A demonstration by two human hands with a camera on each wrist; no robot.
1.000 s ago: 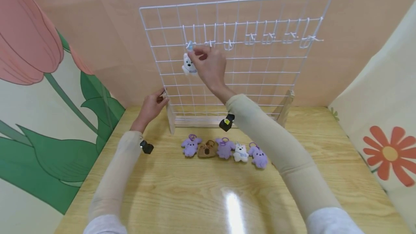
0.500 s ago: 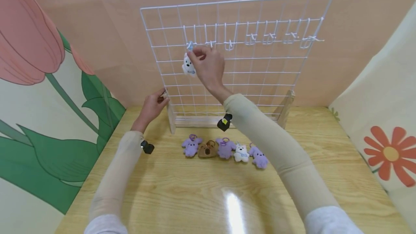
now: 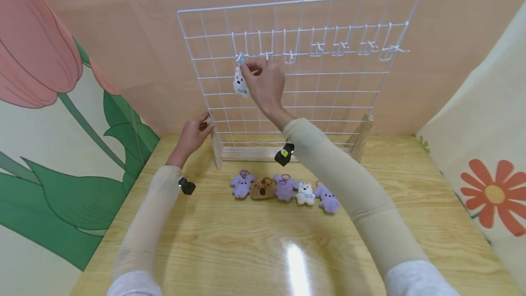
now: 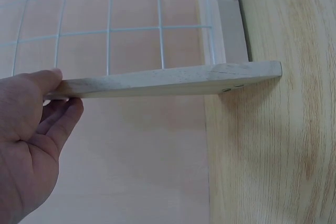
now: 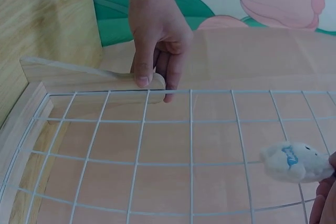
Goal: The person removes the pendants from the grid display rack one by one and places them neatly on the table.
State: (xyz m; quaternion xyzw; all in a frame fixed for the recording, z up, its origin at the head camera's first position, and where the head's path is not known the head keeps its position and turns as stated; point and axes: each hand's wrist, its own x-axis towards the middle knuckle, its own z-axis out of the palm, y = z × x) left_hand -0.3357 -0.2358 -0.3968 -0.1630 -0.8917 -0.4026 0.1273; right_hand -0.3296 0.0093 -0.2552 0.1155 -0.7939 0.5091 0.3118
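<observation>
My right hand [image 3: 266, 83] is raised to the wire grid rack [image 3: 324, 73], thumb and fingertips pinching a white bear plush keychain [image 3: 240, 84] at its upper end. The keychain's light blue ring [image 3: 240, 57] is at the leftmost hook, above the fingertips. In the right wrist view the plush bear [image 5: 294, 161] lies in front of the wires, with only a little of the hand showing. My left hand [image 3: 195, 132] grips the top of the rack's left wooden post [image 3: 215, 147], thumb on one face and fingers on the other, as the left wrist view shows.
Several plush keychains lie in a row before the rack: a purple one [image 3: 241, 186], a brown one [image 3: 263, 189], another purple one [image 3: 285, 188], a white bear [image 3: 305, 193] and a purple one at the right [image 3: 327, 200]. More white hooks [image 3: 317, 49] hang along the grid.
The bear plush has shifted slightly to the right and turned a little under my right fingertips. My left hand stays on the post.
</observation>
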